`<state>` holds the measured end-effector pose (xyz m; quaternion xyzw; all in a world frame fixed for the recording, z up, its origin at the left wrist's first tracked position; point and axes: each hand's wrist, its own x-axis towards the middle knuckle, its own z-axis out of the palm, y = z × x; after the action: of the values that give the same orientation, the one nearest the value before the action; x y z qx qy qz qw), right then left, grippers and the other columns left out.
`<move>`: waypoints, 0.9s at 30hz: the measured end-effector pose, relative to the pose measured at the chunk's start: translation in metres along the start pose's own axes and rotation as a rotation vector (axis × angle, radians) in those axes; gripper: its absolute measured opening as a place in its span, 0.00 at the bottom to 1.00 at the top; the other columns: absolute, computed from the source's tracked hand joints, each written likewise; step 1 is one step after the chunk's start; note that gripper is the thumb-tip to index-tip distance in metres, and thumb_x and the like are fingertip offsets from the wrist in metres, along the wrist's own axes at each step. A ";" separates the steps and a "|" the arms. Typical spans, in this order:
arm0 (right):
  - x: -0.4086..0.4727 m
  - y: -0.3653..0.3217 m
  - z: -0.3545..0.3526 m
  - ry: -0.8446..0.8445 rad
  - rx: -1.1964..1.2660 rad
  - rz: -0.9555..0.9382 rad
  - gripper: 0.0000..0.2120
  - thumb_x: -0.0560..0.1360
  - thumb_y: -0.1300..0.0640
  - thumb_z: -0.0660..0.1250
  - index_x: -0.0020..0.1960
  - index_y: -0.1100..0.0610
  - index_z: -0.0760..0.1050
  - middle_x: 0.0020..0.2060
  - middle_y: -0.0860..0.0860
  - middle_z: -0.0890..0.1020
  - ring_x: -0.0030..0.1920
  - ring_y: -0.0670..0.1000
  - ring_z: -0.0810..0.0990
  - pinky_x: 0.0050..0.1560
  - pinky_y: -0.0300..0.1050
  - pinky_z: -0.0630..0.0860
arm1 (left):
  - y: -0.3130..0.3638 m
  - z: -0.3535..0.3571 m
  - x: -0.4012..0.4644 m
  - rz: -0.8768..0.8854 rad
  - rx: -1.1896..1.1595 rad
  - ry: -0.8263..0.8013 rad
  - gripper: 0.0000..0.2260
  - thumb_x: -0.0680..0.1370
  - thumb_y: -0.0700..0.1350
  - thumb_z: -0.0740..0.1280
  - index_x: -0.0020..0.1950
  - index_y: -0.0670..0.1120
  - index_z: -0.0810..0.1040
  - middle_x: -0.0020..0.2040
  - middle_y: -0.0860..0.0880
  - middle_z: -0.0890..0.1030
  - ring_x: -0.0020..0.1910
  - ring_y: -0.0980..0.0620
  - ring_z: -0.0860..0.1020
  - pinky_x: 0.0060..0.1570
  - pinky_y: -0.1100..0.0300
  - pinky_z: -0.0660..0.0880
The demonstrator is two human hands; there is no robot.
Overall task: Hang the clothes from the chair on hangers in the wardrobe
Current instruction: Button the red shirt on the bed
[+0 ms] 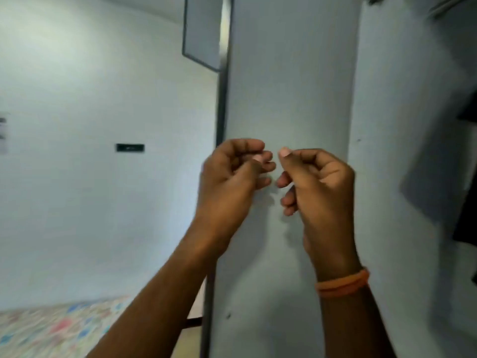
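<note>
Right in front of me, hands: my left hand and my right hand are raised side by side, close together but not touching, fingers curled in, thumbs on top.
Left hand state: fingers curled with the thumb laid on them; I see nothing in it, though the frame is blurred, so a thin thing could be hidden.
Right hand state: the same curl, thumb tip up, nothing visible in the grip; an orange wristband sits on that wrist.
Just behind the hands: the pale grey wardrobe door stands upright, its long edge running from twelve to six o'clock, dark frame along its left side.
Wardrobe opening: at three o'clock from my hands, a dark garment hangs at the far right edge, mostly cut off.
The relation that matters: the hanging space lies to my right, so my right hand is the nearer one; I judge the next reach goes toward three o'clock, past the door's edge.
Chair and clothes: not in view; no hanger is visible either.
Farther off, at nine o'clock: a plain wall with a small dark plate.
At seven o'clock, low: a patterned bedcover.
</note>
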<state>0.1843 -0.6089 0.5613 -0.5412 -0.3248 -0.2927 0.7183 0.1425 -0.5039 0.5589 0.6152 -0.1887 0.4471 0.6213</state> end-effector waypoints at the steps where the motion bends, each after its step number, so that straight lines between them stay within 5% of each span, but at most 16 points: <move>1: -0.022 0.005 0.023 -0.080 0.098 0.079 0.10 0.77 0.57 0.70 0.47 0.66 0.78 0.25 0.51 0.79 0.20 0.48 0.71 0.20 0.39 0.68 | 0.004 -0.031 -0.016 -0.006 -0.030 0.050 0.06 0.81 0.35 0.63 0.51 0.42 0.79 0.46 0.43 0.84 0.45 0.46 0.84 0.45 0.55 0.81; 5: -0.090 0.015 0.107 -0.322 0.237 0.197 0.10 0.77 0.55 0.70 0.45 0.62 0.77 0.27 0.53 0.80 0.22 0.51 0.75 0.22 0.42 0.72 | 0.001 -0.145 -0.042 -0.063 0.024 0.264 0.06 0.80 0.35 0.62 0.47 0.41 0.79 0.42 0.41 0.83 0.38 0.43 0.83 0.36 0.54 0.79; 9: -0.126 0.037 0.210 -0.427 0.141 0.262 0.10 0.76 0.54 0.72 0.43 0.60 0.78 0.29 0.54 0.82 0.24 0.50 0.79 0.25 0.44 0.78 | -0.022 -0.259 -0.044 -0.258 0.162 0.374 0.06 0.79 0.36 0.63 0.51 0.38 0.79 0.44 0.40 0.83 0.39 0.45 0.82 0.38 0.55 0.77; 27: -0.221 0.241 0.576 -0.494 0.099 0.665 0.11 0.77 0.54 0.71 0.43 0.61 0.80 0.32 0.56 0.83 0.25 0.49 0.79 0.27 0.42 0.77 | -0.120 -0.643 -0.044 -0.606 0.324 0.773 0.04 0.80 0.40 0.65 0.50 0.44 0.79 0.43 0.47 0.83 0.35 0.51 0.78 0.33 0.61 0.77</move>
<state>0.1469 0.0225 0.3638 -0.6352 -0.3086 0.1097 0.6995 0.0112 0.1008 0.3426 0.5204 0.3128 0.4652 0.6441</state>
